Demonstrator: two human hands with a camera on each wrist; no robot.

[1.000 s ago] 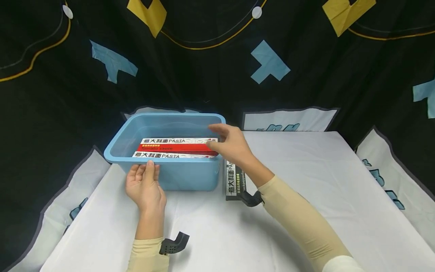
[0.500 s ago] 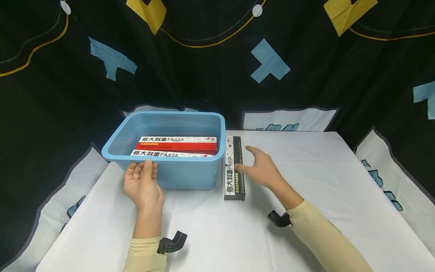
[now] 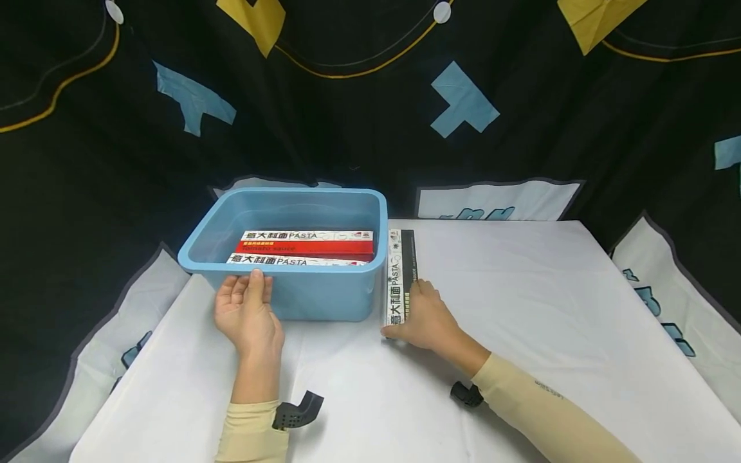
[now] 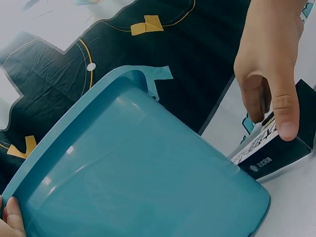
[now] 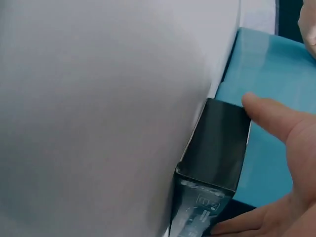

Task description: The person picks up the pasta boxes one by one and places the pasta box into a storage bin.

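Observation:
My left hand (image 3: pixel 250 325) grips the front rim of a light-blue plastic tub (image 3: pixel 324 292), its thumb at the rim. Inside the tub lie pasta boxes, among them a red and white one (image 3: pixel 312 247) marked tomato sauce. Just right of the tub, a black and white pasta box (image 3: pixel 408 254) lies lengthwise on the table. My right hand (image 3: pixel 431 321) grips its near end, thumb at the near corner and fingers along the right side. In the left wrist view that thumb lies over the box's end (image 4: pixel 281 160); the right wrist view shows the black end face (image 5: pixel 215 140) up close.
A white cloth covers the table (image 3: pixel 521 308). Behind it hangs a black curtain (image 3: pixel 347 128) with blue and yellow patches. The tub's right wall stands close beside the black pasta box.
My right hand has come out from over the tub, moved right and down, and taken hold of the black pasta box. My left hand has stayed at the tub's rim.

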